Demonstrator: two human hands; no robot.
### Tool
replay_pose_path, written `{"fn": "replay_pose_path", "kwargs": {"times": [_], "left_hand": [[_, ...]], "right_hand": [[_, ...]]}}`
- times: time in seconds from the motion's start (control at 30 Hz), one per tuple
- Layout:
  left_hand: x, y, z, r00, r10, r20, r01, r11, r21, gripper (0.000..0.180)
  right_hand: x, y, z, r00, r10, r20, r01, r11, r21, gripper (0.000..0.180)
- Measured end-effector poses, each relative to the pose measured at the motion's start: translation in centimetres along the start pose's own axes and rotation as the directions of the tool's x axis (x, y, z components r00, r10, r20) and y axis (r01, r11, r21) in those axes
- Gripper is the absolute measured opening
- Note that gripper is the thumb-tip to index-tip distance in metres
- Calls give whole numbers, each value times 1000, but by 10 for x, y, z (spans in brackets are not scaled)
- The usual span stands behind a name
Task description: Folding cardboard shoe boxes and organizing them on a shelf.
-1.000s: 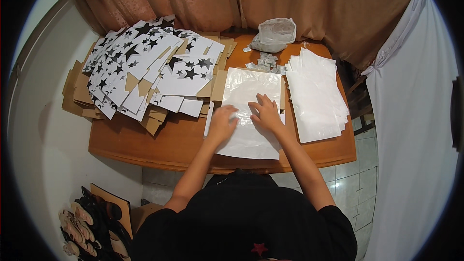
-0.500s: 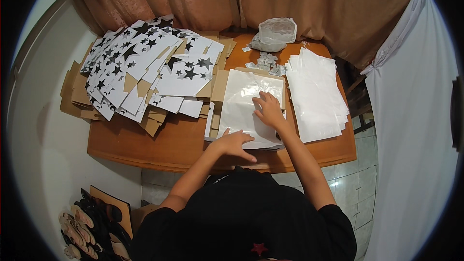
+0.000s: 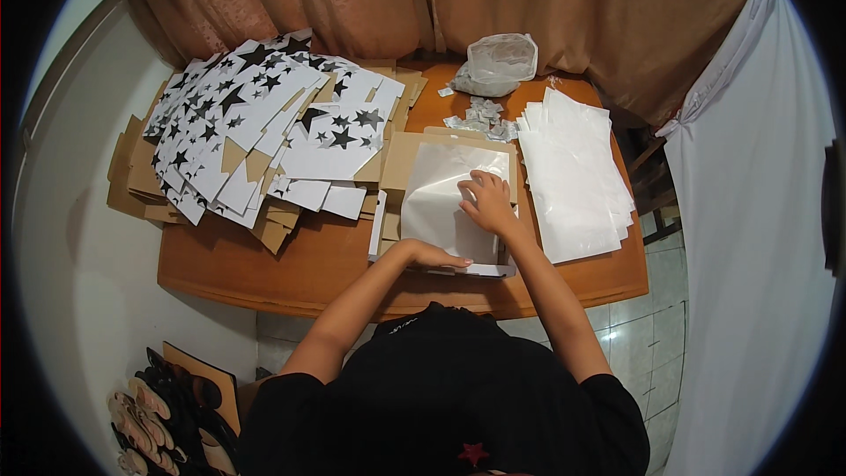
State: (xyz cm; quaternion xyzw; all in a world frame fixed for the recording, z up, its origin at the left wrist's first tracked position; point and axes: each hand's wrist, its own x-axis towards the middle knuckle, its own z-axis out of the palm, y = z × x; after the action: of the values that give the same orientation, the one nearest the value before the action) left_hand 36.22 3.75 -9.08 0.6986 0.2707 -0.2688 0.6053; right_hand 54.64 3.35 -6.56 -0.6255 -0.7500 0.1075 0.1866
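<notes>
A clear plastic sleeve [image 3: 445, 198] lies over a flat brown cardboard piece [image 3: 405, 159] on the wooden table [image 3: 264, 269]. My right hand [image 3: 486, 201] presses flat on the sleeve near its right edge, fingers spread a little. My left hand [image 3: 436, 256] rests palm down along the sleeve's near edge, at the table's front. Neither hand grips anything that I can make out.
A big heap of white star-printed cardboard sheets [image 3: 256, 123] covers the table's left half. A stack of clear plastic sleeves [image 3: 573, 172] lies at the right. Small silver bits [image 3: 483, 116] and a crumpled plastic bag [image 3: 498, 62] sit at the back. Sandals [image 3: 145, 414] lie on the floor.
My left hand slid from the sleeve's middle back to its near edge. The right hand shifted slightly up and right on the sleeve.
</notes>
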Motion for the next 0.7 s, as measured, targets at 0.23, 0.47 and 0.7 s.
{"fn": "replay_pose_path", "kwargs": {"times": [0.23, 0.47, 0.7], "left_hand": [[-17, 10, -12, 983, -169, -73, 177, 977, 122, 105], [-31, 8, -17, 982, -163, -98, 172, 981, 91, 100], [-10, -21, -15, 934, 154, -321, -129, 987, 98, 88]], "right_hand": [[-11, 6, 10, 996, 23, -88, -25, 999, -25, 45], [-12, 6, 10, 993, 19, -117, -21, 1000, -19, 46], [-8, 6, 9, 992, 27, -127, -29, 1000, -8, 48]]}}
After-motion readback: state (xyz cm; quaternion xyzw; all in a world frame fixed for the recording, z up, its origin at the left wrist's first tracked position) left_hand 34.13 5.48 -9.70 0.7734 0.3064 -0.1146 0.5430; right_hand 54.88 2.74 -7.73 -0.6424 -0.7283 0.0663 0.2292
